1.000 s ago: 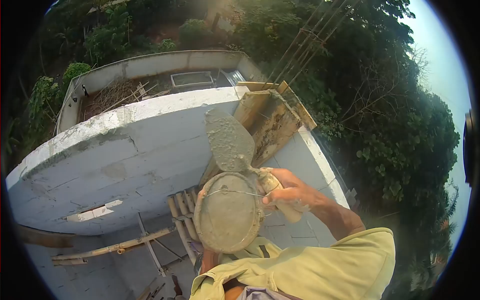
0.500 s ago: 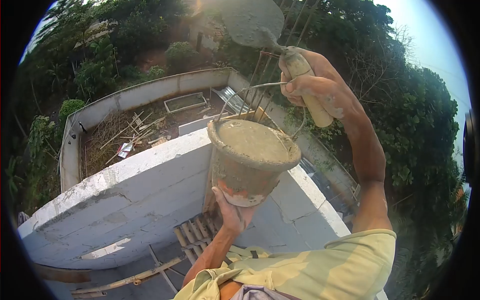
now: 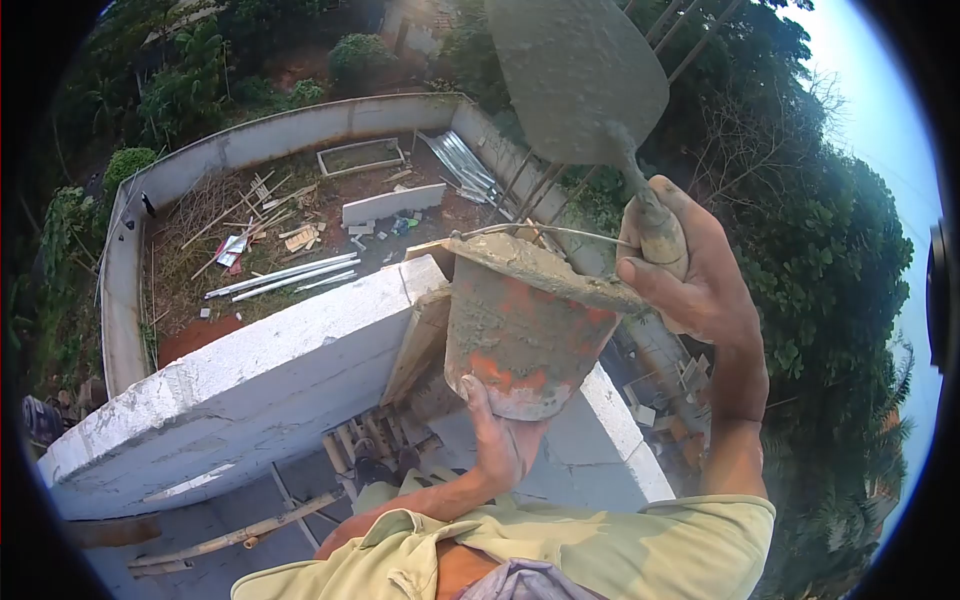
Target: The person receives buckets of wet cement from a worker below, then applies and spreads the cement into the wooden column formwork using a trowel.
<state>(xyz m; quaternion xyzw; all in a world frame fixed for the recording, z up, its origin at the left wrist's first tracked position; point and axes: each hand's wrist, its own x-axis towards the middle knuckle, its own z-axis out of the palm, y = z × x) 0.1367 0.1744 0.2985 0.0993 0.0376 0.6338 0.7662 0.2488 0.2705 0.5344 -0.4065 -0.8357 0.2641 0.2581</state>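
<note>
A mortar-crusted orange bucket [image 3: 525, 340] is held up in front of me, tilted away over the wall corner. My left hand [image 3: 508, 440] grips it from below, thumb up its side and the fingers hidden under its base. Grey mortar shows at the rim; most of the inside is out of sight. My right hand [image 3: 700, 275] is closed round the handle of a trowel [image 3: 580, 80], whose mortar-coated blade points up and away. The bucket's wire handle [image 3: 570, 232] runs to the fingers of this same hand, seemingly hooked there.
White block walls [image 3: 260, 350] meet at a corner below the bucket, beside a wooden board [image 3: 418, 345]. Upright steel bars [image 3: 560, 190] rise beyond. Bamboo poles [image 3: 240, 535] lie below me. Far down is a walled yard with planks and metal sheets [image 3: 465, 165].
The bucket has tipped away from me, so its mortar surface no longer faces me. My right hand has moved right and lower with the trowel, and my view has shifted.
</note>
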